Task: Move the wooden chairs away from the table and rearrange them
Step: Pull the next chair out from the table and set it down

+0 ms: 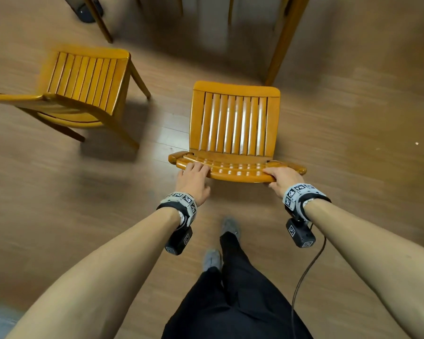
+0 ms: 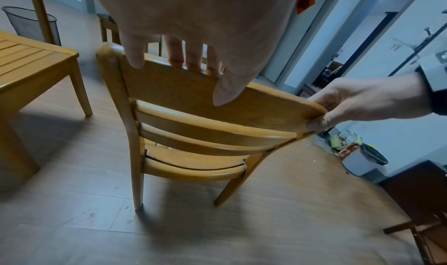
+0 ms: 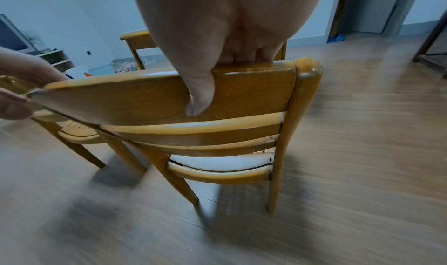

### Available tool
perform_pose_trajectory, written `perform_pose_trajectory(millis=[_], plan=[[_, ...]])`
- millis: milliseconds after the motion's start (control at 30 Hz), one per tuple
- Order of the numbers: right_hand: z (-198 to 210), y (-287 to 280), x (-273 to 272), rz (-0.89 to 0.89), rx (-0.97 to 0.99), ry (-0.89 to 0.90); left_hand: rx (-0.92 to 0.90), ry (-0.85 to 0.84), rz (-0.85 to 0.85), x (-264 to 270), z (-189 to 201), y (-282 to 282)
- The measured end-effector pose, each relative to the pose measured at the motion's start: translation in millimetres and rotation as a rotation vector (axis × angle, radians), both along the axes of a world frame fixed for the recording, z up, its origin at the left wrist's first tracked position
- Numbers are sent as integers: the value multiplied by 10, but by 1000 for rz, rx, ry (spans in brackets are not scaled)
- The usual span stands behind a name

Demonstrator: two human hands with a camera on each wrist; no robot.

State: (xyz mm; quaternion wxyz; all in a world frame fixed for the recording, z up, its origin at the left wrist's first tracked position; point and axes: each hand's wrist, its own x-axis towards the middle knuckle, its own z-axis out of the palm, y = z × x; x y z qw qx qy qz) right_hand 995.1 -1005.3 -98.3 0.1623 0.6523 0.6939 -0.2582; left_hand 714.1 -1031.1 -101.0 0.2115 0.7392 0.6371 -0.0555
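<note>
A honey-coloured wooden chair (image 1: 235,126) with a slatted seat stands in front of me, its backrest towards me. My left hand (image 1: 194,178) grips the left part of the top rail (image 2: 184,89), fingers over the front, thumb behind. On the rail's right end my right hand (image 1: 283,178) grips with its fingers over the top edge and thumb (image 3: 200,95) on the back face. A second wooden chair (image 1: 83,86) stands to the left, turned sideways. The table's legs (image 1: 287,40) show at the top of the head view.
Wood-look floor (image 1: 353,143) lies open on the right and near left. A black mesh bin (image 2: 31,25) stands behind the left chair, and a white bin (image 2: 362,160) with clutter sits by the right wall. My feet (image 1: 213,259) are just behind the chair.
</note>
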Motion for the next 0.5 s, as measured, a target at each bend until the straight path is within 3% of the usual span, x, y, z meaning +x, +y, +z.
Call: perform_pose_trajectory(millis=[267, 500], plan=[[4, -569, -144, -15, 9, 9, -59, 0, -54, -136, 12, -384], [133, -553, -249, -2, 11, 10, -141, 47, -83, -128, 133, -221]])
